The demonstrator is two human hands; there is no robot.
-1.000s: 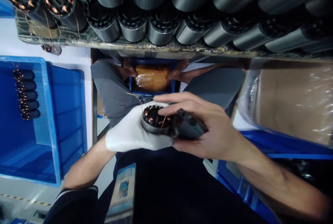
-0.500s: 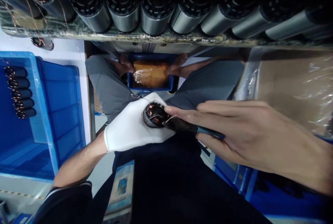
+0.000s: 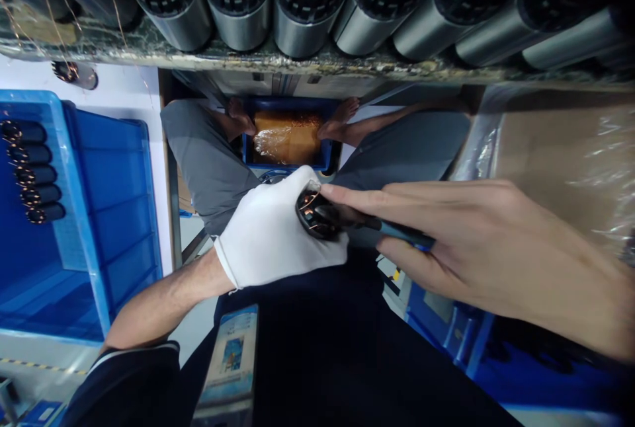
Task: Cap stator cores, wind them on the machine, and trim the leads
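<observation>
My left hand point(image 3: 282, 232), in a white glove, is closed round a motor stator point(image 3: 313, 215), a dark cylinder with copper windings. Its open end is turned up and to the right. My right hand point(image 3: 446, 235) is bare and grips dark pliers point(image 3: 409, 234) with a blue-tinged handle. Their jaws lie over the stator's open end, where a copper wire curves up. The index finger of the right hand reaches out to the stator's rim, by the gloved fingertips. The exact bite of the jaws is hard to make out.
Rows of metal-cased stators point(image 3: 243, 20) stand along a worn bench edge point(image 3: 278, 69) ahead. At left, a blue crate point(image 3: 122, 182) holds several wound stators point(image 3: 37, 172). A blue bin point(image 3: 288, 136) sits on the floor between the feet. Plastic-wrapped cardboard point(image 3: 546, 149) lies right.
The gloved hand has shifted slightly right with the stator and tilted it toward the pliers. The plier jaws now cover more of its open end. The view has shifted slightly.
</observation>
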